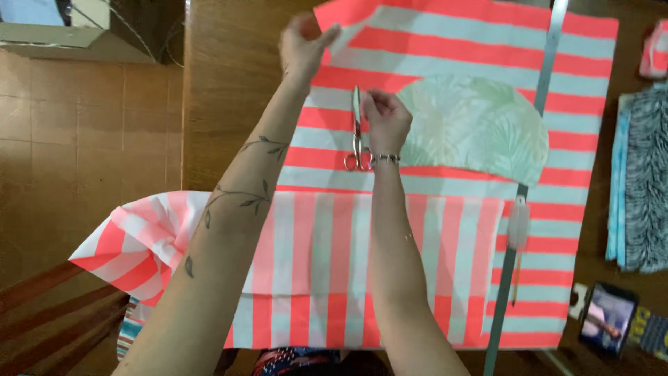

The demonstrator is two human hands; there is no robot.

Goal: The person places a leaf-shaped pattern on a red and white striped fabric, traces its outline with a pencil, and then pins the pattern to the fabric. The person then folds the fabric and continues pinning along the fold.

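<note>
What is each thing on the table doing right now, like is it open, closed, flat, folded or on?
Silver scissors: closed, lying on the fabric, right hand touching them.
Coral-and-pale-blue striped fabric: spread flat, its far corner lifted by the left hand.
Pale green leaf-print half-round piece: flat on the stripes.
Long metal ruler: lying across the fabric.
Black smartphone: screen lit.
Blue zebra-print fabric: folded.

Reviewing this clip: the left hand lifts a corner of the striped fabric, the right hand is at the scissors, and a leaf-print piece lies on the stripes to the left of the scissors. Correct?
Not quite. In the head view the leaf-print piece lies to the right of the scissors, not the left. The rest holds: the left hand lifts a corner of the striped fabric, and the right hand is at the scissors.
</note>
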